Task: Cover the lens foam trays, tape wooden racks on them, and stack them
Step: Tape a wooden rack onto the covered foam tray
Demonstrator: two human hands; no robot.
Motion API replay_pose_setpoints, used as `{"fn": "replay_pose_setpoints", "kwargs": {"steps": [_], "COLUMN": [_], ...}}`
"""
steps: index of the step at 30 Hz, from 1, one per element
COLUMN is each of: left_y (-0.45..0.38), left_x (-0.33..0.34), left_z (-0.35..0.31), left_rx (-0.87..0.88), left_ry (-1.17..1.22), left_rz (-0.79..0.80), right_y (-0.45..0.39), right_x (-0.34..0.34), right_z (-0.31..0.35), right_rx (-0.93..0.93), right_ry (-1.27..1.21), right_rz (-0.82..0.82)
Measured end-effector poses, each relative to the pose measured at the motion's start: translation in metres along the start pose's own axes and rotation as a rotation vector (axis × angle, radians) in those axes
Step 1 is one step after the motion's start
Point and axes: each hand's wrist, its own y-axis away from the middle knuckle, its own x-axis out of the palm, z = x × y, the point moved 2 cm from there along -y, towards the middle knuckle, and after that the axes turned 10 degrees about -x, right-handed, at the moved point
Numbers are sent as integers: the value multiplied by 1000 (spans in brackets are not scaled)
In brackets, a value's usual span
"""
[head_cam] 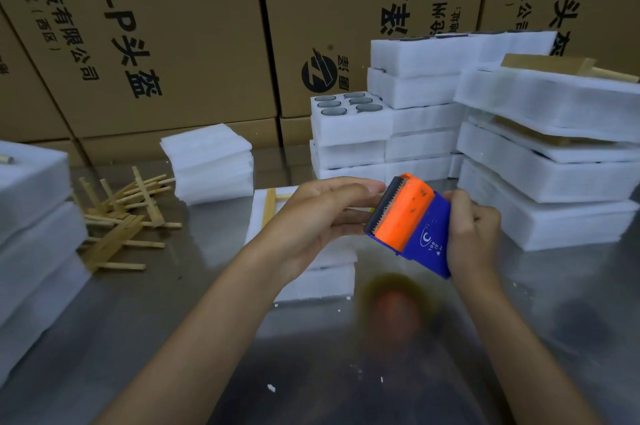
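Both hands are up over the middle of the steel bench [121, 314] with a blue and orange tape dispenser [412, 222] between them. The right hand [472, 229] has its fingers curled round the blue body, so that grip is clamped on the dispenser. The left hand [325, 208] sits at the toothed cutter end, fingers fairly straight and reaching toward the blade; can't tell if it's pinching tape there.

Right under the hands lies a foam tray [318, 281] with a wooden rack [272, 205] on top, mostly hidden by the left arm. Loose racks [124, 217] are heaped toward the left edge, next to a pile of thin foam sheets [211, 166]. Uncovered trays with lenses [346, 104] are stacked near the back edge, and covered stacks [547, 161] fill the right side, another stack [34, 217] on the left edge. Cardboard boxes [173, 26] wall off the back.
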Motion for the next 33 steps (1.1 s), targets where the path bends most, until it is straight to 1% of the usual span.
{"fn": "replay_pose_setpoints", "kwargs": {"steps": [2, 4, 6, 8, 11, 13, 14, 17, 20, 22, 25, 26, 28, 30, 31, 33], "left_y": [0, 0, 0, 0, 2, 3, 4, 3, 0, -4, -15, -20, -30, -41, -46, -53], "left_x": [-1, -2, -3, -5, -5, -5, -6, -10, -10, -9, -3, -1, 5, 9, 10, 8], "left_z": [1, 1, 1, 2, 5, 8, 8, 2, -9, -19, -35, -38, -42, -40, -38, -34], "left_rx": [-19, -76, -147, -182, -143, -114, -94, 8, 82, 92, 38, 6, -67, -147, -180, -227], "left_ry": [24, 96, 159, 205, 189, 177, 134, -93, -222, -307, -332, -313, -268, -225, -202, -155], "left_rz": [-43, -64, -57, -32, -12, -64, -115, -255, -313, -320, -289, -271, -243, -230, -233, -258], "right_y": [0, 1, 2, 2, 3, 3, 4, 4, 3, 1, -8, -10, -13, -15, -18, -28], "right_x": [1, 1, 2, 2, 3, 4, 4, 4, 3, 0, -5, -6, -8, -10, -12, -15], "right_z": [0, 1, 1, 2, 2, 1, 1, 2, 1, 0, -4, -6, -12, -13, -13, -15], "right_rx": [5, 15, 20, 17, 21, 27, 27, 30, 42, 63, 196, 268, 455, 627, 674, 667], "right_ry": [-12, -25, -30, -40, -59, -46, -31, -17, -26, -11, -20, -38, -160, -273, -287, -239], "right_rz": [13, 18, 32, 44, 50, 58, 63, 89, 125, 147, 150, 163, 216, 324, 399, 526]}}
